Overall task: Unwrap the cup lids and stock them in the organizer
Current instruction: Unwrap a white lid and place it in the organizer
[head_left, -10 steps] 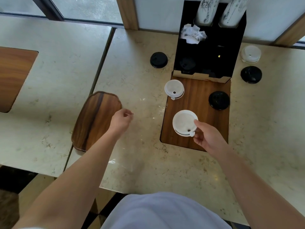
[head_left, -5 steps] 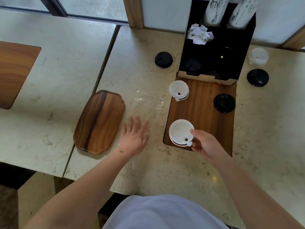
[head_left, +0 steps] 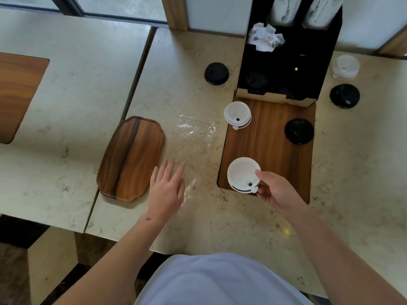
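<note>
The organizer [head_left: 288, 69] runs off the top edge with its two cup stacks [head_left: 284, 9], its dark slots hide their contents, and the left hand [head_left: 166, 190] covers part of the wrap [head_left: 193, 137].

We see a white lid stack [head_left: 242, 175] upside down at the wood inlay's near corner, pinched at its rim. Another white stack [head_left: 237, 115] sits at the inlay's far left edge. Clear wrap [head_left: 193, 137] lies crumpled flat on the counter. The black organizer [head_left: 286, 62] stands upright behind.
</note>
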